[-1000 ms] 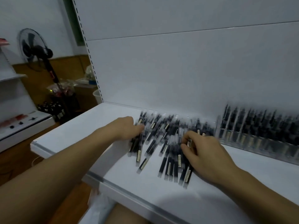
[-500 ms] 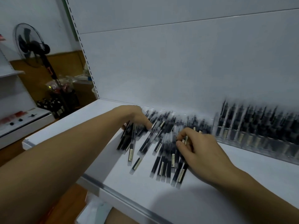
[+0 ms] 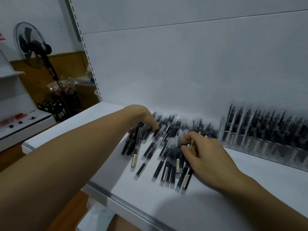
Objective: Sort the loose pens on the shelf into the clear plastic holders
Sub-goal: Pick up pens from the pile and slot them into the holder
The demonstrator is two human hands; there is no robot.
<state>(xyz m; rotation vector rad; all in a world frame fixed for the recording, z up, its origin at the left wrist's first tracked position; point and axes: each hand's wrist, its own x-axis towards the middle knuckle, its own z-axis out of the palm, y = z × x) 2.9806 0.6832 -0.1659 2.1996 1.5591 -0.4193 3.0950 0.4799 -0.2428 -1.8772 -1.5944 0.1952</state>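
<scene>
Several loose black pens [image 3: 160,157] with clear caps lie in a pile on the white shelf [image 3: 216,205]. My left hand [image 3: 141,117] lies over the pile's far left part, fingers curled down onto some pens there. My right hand [image 3: 205,155] is on the pile's right side, its thumb and fingers pinching a few pens. To the right, against the back panel, stands a row of clear plastic holders [image 3: 266,145] filled with upright black pens.
The shelf's metal front edge [image 3: 133,209] runs across below my arms. A white back panel [image 3: 183,64] rises behind the pens. At the left stand a black fan [image 3: 31,45], dark bottles on the floor [image 3: 55,109] and another white shelf unit [image 3: 21,124].
My left hand has slid from the pile's left edge further back along it. My right hand has stayed on the right side, fingers working at a few pens. The camera shifted slightly.
</scene>
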